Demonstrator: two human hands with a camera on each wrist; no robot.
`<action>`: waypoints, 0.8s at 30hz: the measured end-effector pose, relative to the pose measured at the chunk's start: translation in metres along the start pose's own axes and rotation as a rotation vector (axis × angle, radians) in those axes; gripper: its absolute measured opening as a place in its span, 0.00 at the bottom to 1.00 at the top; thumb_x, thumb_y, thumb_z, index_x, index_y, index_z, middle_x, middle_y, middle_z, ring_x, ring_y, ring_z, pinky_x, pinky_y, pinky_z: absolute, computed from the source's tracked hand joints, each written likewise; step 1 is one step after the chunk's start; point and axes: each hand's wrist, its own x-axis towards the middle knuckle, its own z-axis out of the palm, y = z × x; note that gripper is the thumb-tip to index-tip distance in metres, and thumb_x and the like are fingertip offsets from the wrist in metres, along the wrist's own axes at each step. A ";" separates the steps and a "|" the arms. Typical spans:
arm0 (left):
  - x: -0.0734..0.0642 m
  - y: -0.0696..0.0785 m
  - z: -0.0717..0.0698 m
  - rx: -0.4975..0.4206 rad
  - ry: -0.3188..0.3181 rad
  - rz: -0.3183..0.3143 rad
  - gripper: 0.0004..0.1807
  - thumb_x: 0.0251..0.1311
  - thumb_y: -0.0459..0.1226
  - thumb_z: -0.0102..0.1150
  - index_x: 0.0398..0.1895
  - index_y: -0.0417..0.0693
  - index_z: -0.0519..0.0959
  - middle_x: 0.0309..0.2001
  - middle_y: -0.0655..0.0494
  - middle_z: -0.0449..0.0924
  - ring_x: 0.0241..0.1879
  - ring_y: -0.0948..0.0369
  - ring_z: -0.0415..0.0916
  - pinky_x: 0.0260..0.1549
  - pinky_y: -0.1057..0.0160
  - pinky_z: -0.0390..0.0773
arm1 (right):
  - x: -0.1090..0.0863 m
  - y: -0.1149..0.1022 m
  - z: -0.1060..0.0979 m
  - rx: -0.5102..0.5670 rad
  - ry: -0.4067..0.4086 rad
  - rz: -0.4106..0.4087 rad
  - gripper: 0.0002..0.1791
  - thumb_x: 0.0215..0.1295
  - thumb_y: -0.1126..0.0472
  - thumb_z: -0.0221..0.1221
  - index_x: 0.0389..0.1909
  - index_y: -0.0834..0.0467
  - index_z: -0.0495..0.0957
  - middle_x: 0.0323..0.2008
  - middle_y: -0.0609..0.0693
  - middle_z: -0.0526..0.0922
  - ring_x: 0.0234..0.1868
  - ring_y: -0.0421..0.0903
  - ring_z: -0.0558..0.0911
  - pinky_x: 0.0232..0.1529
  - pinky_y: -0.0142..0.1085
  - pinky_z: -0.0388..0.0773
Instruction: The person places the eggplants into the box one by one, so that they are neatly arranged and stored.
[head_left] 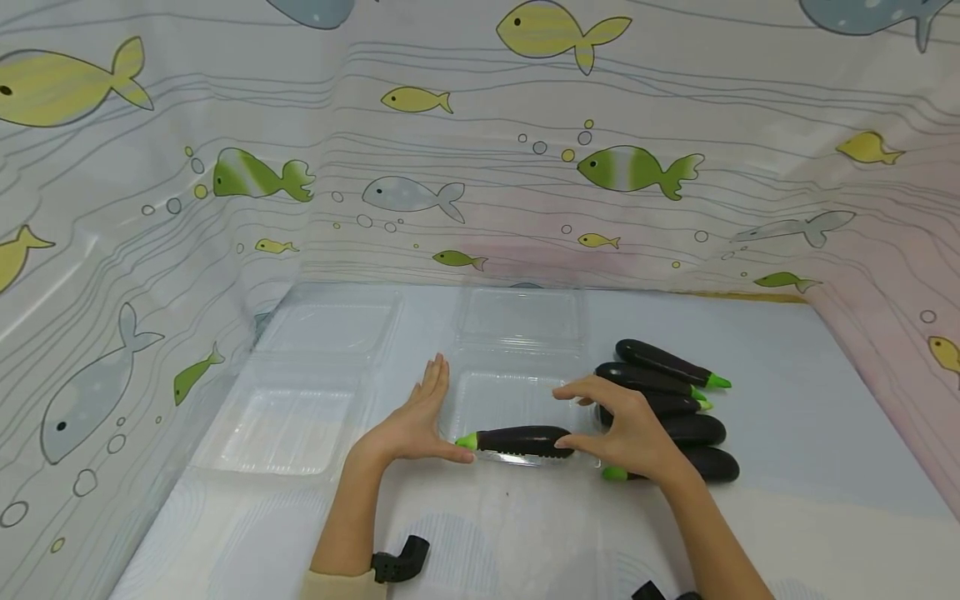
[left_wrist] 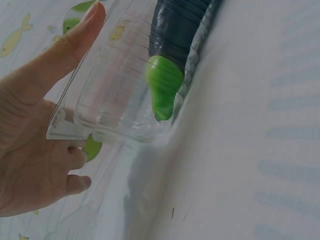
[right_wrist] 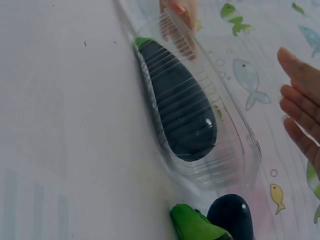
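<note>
A dark eggplant with a green stem lies sideways along the near side of a clear plastic clamshell box, whose lid is laid back. My left hand is at the box's left edge, fingers straight and thumb extended near the stem. The left wrist view shows that stem through the box wall. Over the box's right side is my right hand, its fingers loosely bent. In the right wrist view this hand stands apart from the box, with nothing held. The eggplant shows through the ribbed wall there.
Several more eggplants lie in a row right of the box, partly behind my right hand. Another clear clamshell box sits unfolded at the left. A fish-patterned sheet rises behind the white table and at both sides.
</note>
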 end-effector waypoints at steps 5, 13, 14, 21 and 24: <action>0.000 0.000 0.000 0.000 -0.002 -0.003 0.78 0.36 0.54 0.79 0.74 0.38 0.28 0.75 0.45 0.19 0.73 0.52 0.19 0.70 0.48 0.35 | -0.005 0.002 -0.002 -0.009 0.017 -0.003 0.35 0.34 0.64 0.79 0.50 0.58 0.80 0.47 0.49 0.83 0.47 0.39 0.80 0.46 0.29 0.76; 0.000 -0.001 0.001 0.005 -0.009 -0.018 0.78 0.36 0.54 0.79 0.74 0.40 0.26 0.75 0.47 0.18 0.73 0.54 0.19 0.70 0.49 0.35 | -0.012 0.001 -0.011 -0.002 0.016 0.007 0.36 0.32 0.67 0.80 0.49 0.63 0.79 0.46 0.52 0.83 0.48 0.42 0.79 0.46 0.30 0.77; 0.000 -0.001 0.002 0.003 -0.009 -0.018 0.78 0.36 0.54 0.79 0.74 0.40 0.26 0.75 0.47 0.18 0.73 0.54 0.19 0.70 0.49 0.35 | -0.013 0.001 -0.012 -0.004 0.014 0.010 0.36 0.32 0.68 0.79 0.50 0.62 0.79 0.46 0.52 0.83 0.48 0.41 0.79 0.46 0.31 0.78; 0.001 -0.001 0.002 0.007 -0.008 -0.023 0.78 0.35 0.54 0.79 0.74 0.40 0.26 0.75 0.48 0.18 0.73 0.53 0.19 0.70 0.49 0.36 | -0.021 0.001 -0.019 -0.046 0.022 0.027 0.35 0.34 0.67 0.79 0.51 0.58 0.80 0.48 0.47 0.82 0.48 0.41 0.80 0.45 0.32 0.79; 0.001 -0.002 0.002 0.005 -0.010 -0.026 0.78 0.35 0.55 0.79 0.74 0.40 0.26 0.75 0.48 0.17 0.73 0.53 0.19 0.70 0.49 0.36 | -0.024 0.001 -0.022 -0.068 0.031 0.034 0.34 0.36 0.66 0.79 0.51 0.57 0.80 0.48 0.46 0.82 0.47 0.40 0.80 0.44 0.31 0.79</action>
